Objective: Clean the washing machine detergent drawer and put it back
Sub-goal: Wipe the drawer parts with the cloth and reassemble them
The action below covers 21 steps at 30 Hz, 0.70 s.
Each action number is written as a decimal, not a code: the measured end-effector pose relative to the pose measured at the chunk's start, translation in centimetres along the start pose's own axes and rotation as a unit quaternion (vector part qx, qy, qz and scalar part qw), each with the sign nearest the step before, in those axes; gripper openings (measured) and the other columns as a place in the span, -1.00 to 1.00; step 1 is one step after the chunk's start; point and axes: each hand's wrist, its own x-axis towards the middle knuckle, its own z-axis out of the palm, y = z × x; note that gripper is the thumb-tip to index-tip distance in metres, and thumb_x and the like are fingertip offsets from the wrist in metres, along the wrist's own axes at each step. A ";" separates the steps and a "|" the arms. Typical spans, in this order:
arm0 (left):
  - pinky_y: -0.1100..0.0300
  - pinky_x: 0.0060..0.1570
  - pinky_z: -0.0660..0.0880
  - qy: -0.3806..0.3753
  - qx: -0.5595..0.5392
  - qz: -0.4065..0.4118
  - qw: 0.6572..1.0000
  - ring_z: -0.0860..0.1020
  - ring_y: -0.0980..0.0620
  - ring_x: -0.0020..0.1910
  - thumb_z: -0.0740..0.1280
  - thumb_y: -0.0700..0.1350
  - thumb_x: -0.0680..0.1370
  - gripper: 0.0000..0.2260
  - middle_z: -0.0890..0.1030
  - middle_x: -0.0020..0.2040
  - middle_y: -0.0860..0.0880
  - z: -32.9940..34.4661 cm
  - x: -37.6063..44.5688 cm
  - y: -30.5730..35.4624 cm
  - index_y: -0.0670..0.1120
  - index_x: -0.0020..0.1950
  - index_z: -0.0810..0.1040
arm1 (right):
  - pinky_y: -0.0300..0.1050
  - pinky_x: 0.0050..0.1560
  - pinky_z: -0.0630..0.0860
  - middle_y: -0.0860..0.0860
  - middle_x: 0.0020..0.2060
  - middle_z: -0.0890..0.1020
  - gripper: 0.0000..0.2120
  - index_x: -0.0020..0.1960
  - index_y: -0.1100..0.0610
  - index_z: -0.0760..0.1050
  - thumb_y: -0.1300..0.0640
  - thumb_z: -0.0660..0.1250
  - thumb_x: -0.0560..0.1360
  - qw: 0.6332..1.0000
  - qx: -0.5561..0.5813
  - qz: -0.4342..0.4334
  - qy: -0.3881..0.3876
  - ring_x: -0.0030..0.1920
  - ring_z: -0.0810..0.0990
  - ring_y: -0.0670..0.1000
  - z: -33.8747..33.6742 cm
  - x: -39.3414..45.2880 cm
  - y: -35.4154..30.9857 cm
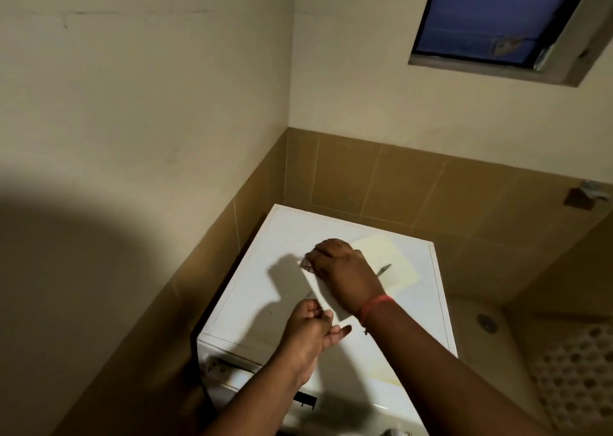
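A white oblong piece, apparently the detergent drawer, lies slantwise on top of the white washing machine. My right hand covers its far end, fingers curled round it; something whitish shows under the fingertips. My left hand is at its near end, with curled fingers and thumb pinching the edge. The open drawer slot shows dark at the machine's front left corner.
A pale yellow sheet with a thin pen-like tool lies on the machine's far right. Brown-tiled walls close in on the left and behind. A white perforated basket stands at the right; a window is high up.
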 end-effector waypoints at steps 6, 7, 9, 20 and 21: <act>0.04 -0.06 0.64 -0.005 0.000 0.004 1.000 0.61 -0.06 -0.23 0.20 -0.41 0.60 -0.87 0.62 0.01 -0.21 -1.8 0.5 1.2 -0.29 0.11 0.48 | 0.03 0.12 0.43 -0.05 0.23 0.57 -0.71 0.23 -0.14 0.57 -0.12 0.32 0.53 0.983 -0.029 0.177 -0.032 0.32 0.45 0.10 -1.6 -1.9 5.7; 0.03 -0.05 0.64 -0.010 0.014 0.002 1.000 0.61 -0.06 -0.21 0.20 -0.40 0.61 -0.85 0.62 0.06 -0.23 -1.9 0.5 1.1 -0.29 0.14 0.48 | 0.04 0.14 0.38 -0.05 0.24 0.57 -0.73 0.23 -0.15 0.57 -0.13 0.25 0.58 0.965 -0.023 0.259 -0.036 0.32 0.43 0.10 -2.2 -2.4 6.9; 0.01 -0.02 0.63 -0.017 0.034 0.001 0.999 0.61 -0.06 -0.22 0.20 -0.39 0.61 -0.83 0.61 0.12 -0.25 -1.9 0.4 0.5 -0.29 0.17 0.48 | 0.08 0.18 0.31 -0.05 0.23 0.57 -0.73 0.22 -0.16 0.57 -0.10 0.17 0.63 0.937 0.014 0.347 -0.036 0.30 0.42 0.12 -2.8 -3.1 8.1; -0.07 0.00 0.62 0.008 -0.004 0.010 1.000 0.52 -0.03 -0.25 0.18 -0.40 0.62 -0.86 0.58 -0.07 -0.15 -1.3 0.3 1.6 -0.29 0.10 0.50 | -0.02 -0.06 0.43 -0.11 0.14 0.60 -0.74 0.19 -0.13 0.59 -0.02 0.40 0.50 0.985 -0.026 0.169 0.031 0.23 0.50 0.05 -1.4 -4.0 5.0; -0.05 -0.03 0.64 0.007 0.000 0.010 1.000 0.48 -0.03 -0.22 0.17 -0.40 0.62 -0.85 0.58 -0.06 -0.15 -1.4 0.3 1.6 -0.29 0.09 0.51 | -0.01 -0.03 0.45 -0.10 0.13 0.61 -0.77 0.18 -0.14 0.60 -0.05 0.37 0.52 0.976 -0.024 0.214 0.039 0.22 0.50 0.07 -1.8 -4.7 6.2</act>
